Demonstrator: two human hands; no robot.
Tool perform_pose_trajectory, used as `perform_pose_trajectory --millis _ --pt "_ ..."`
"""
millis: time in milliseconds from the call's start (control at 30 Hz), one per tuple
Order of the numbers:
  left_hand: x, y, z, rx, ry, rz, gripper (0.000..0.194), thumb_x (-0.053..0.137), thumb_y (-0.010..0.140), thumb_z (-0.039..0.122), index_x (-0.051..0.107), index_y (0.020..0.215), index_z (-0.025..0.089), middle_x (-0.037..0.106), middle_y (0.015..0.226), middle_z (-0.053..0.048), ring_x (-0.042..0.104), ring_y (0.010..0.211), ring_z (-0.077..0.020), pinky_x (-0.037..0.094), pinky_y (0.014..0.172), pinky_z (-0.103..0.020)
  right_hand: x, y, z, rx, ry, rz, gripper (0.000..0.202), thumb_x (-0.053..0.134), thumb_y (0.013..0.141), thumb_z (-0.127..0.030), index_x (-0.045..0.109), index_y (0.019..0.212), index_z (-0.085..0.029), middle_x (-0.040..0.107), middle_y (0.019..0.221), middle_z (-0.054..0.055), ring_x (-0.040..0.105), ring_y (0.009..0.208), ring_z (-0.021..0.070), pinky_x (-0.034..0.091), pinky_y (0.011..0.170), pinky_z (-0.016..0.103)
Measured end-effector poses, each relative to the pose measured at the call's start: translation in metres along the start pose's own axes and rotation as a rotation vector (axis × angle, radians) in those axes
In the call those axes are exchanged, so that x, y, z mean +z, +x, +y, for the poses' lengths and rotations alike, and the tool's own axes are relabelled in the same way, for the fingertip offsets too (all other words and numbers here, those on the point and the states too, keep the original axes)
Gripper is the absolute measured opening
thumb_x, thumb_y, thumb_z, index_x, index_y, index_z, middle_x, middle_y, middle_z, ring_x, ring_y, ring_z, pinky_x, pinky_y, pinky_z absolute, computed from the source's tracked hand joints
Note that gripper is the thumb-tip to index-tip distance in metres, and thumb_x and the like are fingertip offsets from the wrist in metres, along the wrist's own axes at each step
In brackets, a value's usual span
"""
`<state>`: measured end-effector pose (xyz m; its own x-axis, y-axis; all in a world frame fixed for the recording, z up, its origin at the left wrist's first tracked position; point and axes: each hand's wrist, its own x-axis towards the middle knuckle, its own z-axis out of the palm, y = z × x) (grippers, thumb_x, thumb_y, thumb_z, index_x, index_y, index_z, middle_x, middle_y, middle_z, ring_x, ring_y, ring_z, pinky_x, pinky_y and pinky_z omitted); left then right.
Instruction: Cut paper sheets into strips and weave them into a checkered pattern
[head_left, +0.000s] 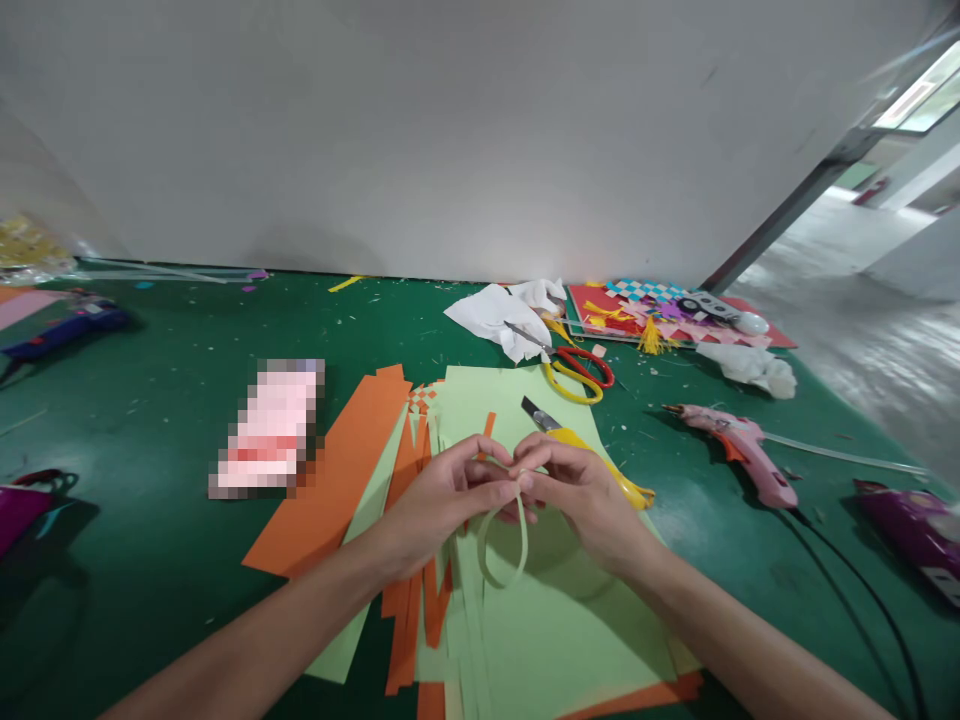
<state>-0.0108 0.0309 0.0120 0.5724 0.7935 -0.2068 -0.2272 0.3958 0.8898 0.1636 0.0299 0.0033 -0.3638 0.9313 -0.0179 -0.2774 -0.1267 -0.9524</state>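
My left hand (469,482) and my right hand (574,485) meet over the paper, fingertips pinched together. Between them they hold a pale green paper strip (484,560) bent into a hanging loop; its ends are hidden in the fingers. Below lie light green paper sheets (585,620). To the left are orange paper sheets (330,480) and several orange paper strips (405,600), with a small orange-and-green woven piece (424,398) at their top. A yellow utility knife (626,485) with its blade out lies just behind my right hand.
Scissors (574,375) with red and yellow handles lie near crumpled white tissue (499,315). A pink glue gun (739,445) with a trailing cord rests at right, near a purple pouch (911,530). A blue glue gun (67,325) is far left. A grey panel (375,130) stands behind the green table (180,400).
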Motion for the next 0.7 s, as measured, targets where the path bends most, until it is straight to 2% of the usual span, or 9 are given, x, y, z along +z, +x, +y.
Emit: perform_pose_trajectory --millis 433,700 --pt "-0.0012 0.0001 -0.0010 -0.021 -0.014 0.002 0.014 0.068 0.084 0.024 0.055 0.086 0.019 0.070 0.080 -0.001 0.069 0.076 -0.0156 0.045 0.071 -0.023 0.0022 -0.0004 -0.0031 0.038 -0.007 0.017 0.011 0.073 0.076 -0.031 0.070 0.072 -0.020 0.053 0.081 -0.001 0.055 0.063 0.0089 0.049 0.053 0.021" --pt "-0.0011 -0.0006 -0.0010 -0.034 -0.034 0.003 0.015 0.068 0.083 0.026 0.056 0.086 0.019 0.069 0.077 -0.001 0.068 0.074 -0.0146 0.045 0.070 -0.023 0.0005 -0.0009 -0.0017 0.014 -0.022 -0.018 0.008 0.072 0.078 -0.028 0.070 0.073 -0.021 0.053 0.082 -0.002 0.056 0.060 0.0077 0.049 0.053 0.021"
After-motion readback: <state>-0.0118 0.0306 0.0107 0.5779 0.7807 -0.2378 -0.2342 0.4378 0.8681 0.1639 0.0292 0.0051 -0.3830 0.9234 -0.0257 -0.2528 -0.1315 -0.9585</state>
